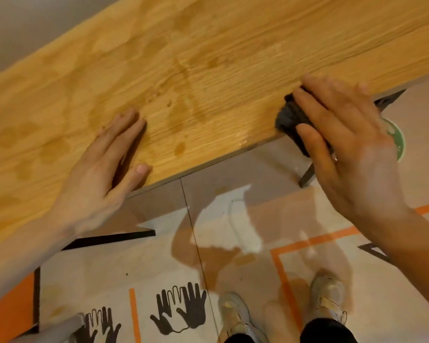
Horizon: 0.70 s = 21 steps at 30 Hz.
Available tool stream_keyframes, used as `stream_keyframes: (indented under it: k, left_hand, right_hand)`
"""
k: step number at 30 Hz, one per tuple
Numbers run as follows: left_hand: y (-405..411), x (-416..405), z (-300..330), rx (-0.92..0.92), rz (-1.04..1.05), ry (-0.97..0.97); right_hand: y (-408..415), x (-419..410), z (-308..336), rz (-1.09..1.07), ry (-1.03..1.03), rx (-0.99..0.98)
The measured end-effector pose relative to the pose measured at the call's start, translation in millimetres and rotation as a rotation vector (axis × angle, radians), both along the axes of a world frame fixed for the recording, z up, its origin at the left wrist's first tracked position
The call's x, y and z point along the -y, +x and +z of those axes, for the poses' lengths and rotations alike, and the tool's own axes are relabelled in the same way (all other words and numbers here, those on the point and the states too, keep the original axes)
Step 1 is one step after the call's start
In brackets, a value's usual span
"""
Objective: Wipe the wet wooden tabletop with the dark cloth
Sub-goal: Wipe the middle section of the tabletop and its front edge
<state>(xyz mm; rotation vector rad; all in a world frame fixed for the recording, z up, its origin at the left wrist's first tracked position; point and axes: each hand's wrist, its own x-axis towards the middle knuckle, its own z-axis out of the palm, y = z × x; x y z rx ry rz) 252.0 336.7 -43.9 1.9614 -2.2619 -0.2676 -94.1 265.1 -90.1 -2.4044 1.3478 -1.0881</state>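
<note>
— Pale floor tiles (233,219) below me, marked with orange tape lines (315,240) and black handprint outlines (181,309). My two light-coloured shoes (328,295) at 6 o'clock. Where is the table?

— Long light-brown wood-grain tabletop (183,58) runs from 8 o'clock up to 2 o'clock, near edge crossing the middle of the view. Darker damp patches (180,147) scattered across it, a glossy wet streak close to the near edge at centre.

— And the cloth?

— Dark grey crumpled cloth (291,115) sits at 3 o'clock, right at the table's near edge, partly hanging off it. My right hand (352,149) is over it, fingers spread and curled down on top, thumb against its lower side; I am gripping it against the wood.

— Left hand?

— My left hand (104,172) lies flat at 9 o'clock, palm down on the tabletop, fingers straight and together, thumb out along the near edge. It holds nothing. Well apart from the cloth.

— Anything else?

— Round green sticker (396,137) on the floor just beyond my right hand, mostly hidden. Picture is somewhat blurred.
</note>
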Motion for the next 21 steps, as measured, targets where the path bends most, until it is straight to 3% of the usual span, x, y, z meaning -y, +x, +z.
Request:
stream_keyframes:
  k: [3, 9, 14, 17, 21]
  left_hand:
    - [43.0, -32.1, -2.8, 0.027, 0.014, 0.023]
    - [72.7, -46.4, -13.9, 0.056, -0.013, -0.023]
    - [70.5, -49.9, -19.0, 0.070, -0.013, -0.050]
    - [67.1, -49.4, -17.1, 0.078, 0.002, -0.054]
    - [67.5, -46.9, -13.6, 0.101, 0.005, -0.046]
  right_hand:
    - [26.5, -16.2, 2.1, 0.028, 0.020, -0.034]
    - [58.5, -16.3, -3.3, 0.308, -0.173, -0.167]
    - [19.8, -5.9, -9.3, 0.178, -0.152, -0.082]
    - [64.8, -26.4, -9.3, 0.133, -0.145, -0.014]
    - [143.3, -53.2, -7.1, 0.269, -0.171, -0.002]
